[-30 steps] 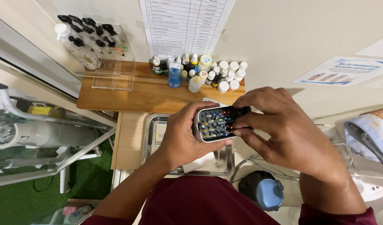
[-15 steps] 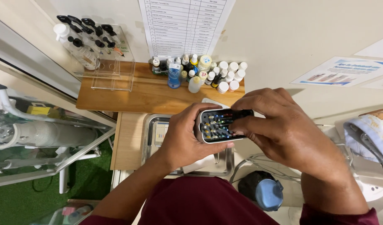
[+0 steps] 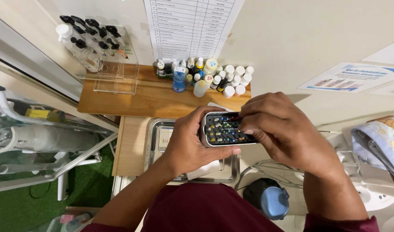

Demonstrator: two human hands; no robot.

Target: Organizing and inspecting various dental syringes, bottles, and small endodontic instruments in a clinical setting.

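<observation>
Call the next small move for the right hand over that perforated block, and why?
Probably a straight lift of one small piece. The right hand has its fingertips pinched down on the black perforated block of coloured-tipped pieces, while the left hand grips the block's left end level above the steel tray.

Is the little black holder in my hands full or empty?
Mostly full: the black holder in your left hand shows many small coloured pieces in its holes; your right hand covers its right end.

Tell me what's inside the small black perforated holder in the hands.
The black perforated holder holds small multicoloured bits standing in its holes. The right hand covers its right end, and the left hand covers its underside.
</observation>
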